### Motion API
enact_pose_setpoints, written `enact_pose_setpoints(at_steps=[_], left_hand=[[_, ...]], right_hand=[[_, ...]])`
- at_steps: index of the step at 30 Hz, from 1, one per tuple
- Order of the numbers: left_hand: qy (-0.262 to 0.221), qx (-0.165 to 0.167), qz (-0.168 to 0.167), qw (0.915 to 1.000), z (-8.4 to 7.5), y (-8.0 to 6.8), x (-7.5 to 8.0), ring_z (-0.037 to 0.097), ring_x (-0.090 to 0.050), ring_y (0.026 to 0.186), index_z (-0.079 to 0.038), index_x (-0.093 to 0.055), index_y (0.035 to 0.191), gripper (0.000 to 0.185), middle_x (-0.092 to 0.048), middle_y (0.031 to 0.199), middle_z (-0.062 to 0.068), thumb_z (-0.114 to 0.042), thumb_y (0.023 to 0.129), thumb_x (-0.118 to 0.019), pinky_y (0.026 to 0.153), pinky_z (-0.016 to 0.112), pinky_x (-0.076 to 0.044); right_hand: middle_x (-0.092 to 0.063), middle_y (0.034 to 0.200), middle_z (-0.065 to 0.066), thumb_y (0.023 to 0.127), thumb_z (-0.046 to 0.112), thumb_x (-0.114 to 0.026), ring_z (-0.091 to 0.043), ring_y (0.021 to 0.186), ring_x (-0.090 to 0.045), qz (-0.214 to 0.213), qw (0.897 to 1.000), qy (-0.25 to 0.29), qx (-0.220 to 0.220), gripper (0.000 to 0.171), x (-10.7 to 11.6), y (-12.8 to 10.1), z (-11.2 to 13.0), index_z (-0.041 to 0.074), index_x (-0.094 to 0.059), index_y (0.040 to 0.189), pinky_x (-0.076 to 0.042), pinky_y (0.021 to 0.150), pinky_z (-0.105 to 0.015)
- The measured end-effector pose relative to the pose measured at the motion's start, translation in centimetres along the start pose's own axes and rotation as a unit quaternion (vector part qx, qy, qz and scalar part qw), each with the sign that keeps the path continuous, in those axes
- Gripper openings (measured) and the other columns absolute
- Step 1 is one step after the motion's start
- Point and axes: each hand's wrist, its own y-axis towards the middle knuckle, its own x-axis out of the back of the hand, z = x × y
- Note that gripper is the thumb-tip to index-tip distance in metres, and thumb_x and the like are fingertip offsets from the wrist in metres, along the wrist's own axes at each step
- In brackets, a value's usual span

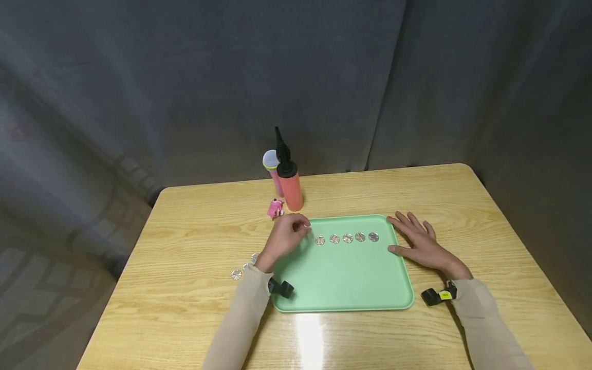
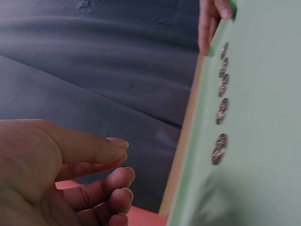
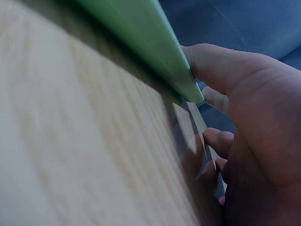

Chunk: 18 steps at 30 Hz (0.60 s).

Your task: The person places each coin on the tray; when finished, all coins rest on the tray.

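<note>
A pale green tray (image 1: 344, 275) lies on the table. Five shiny silver coins (image 1: 348, 238) form a row along its far side. Over the tray's far left corner, left of that row, is my left hand (image 1: 288, 235). Its thumb and index fingertips come together in the left wrist view, the other fingers loosely curled (image 2: 121, 200). No object shows between them, and I cannot tell whether something small is pinched there. My right hand (image 1: 423, 246) rests at the tray's right edge with fingers spread, its thumb against the rim (image 3: 181, 70).
More silver coins (image 1: 236, 274) lie on the wooden table (image 1: 185, 241), left of the tray, partly behind my left forearm. Beyond the tray stand a red hand pump (image 1: 291, 191) with a black nozzle and a pink toy microphone (image 1: 271, 159). Near them sits a small pink figure (image 1: 275, 208).
</note>
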Motion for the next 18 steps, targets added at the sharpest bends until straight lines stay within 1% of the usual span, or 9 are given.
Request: enact_pose_setpoints(at_steps=[5,10,18], left_hand=[[-0.004,-0.01,-0.022,0.9997,-0.2,-0.6,1.5,0.012,-0.054,0.069,0.003,-0.073,0.089,0.004,-0.067,0.076,0.012,0.0,0.086,-0.071,0.063,0.02,-0.044],[0.006,-0.022,-0.046,0.9987,-0.4,-1.3,2.8,0.014,-0.056,0.069,0.002,-0.073,0.088,0.004,-0.07,0.078,0.012,0.001,0.085,-0.071,0.064,0.02,-0.045],[0.009,-0.021,-0.061,0.9979,-0.3,-2.5,4.6,0.012,-0.054,0.066,0.002,-0.073,0.089,0.004,-0.068,0.076,0.011,0.001,0.086,-0.072,0.061,0.02,-0.045]], right_hand=[[-0.013,0.165,-0.03,0.093,0.034,-0.068,-0.052,0.153,0.003,0.001,1.0,0.003,-0.002,0.079,0.0,0.0,0.1,0.013,-0.029,0.158,0.008,0.112,-0.073],[-0.013,0.165,-0.029,0.093,0.034,-0.068,-0.052,0.153,0.003,0.002,1.0,0.001,0.0,0.079,0.0,0.0,-0.1,0.014,-0.028,0.158,0.008,0.112,-0.073],[-0.013,0.165,-0.029,0.093,0.034,-0.068,-0.052,0.153,0.002,0.0,1.0,-0.001,-0.001,0.079,0.0,0.0,-0.2,0.014,-0.029,0.158,0.008,0.112,-0.073]])
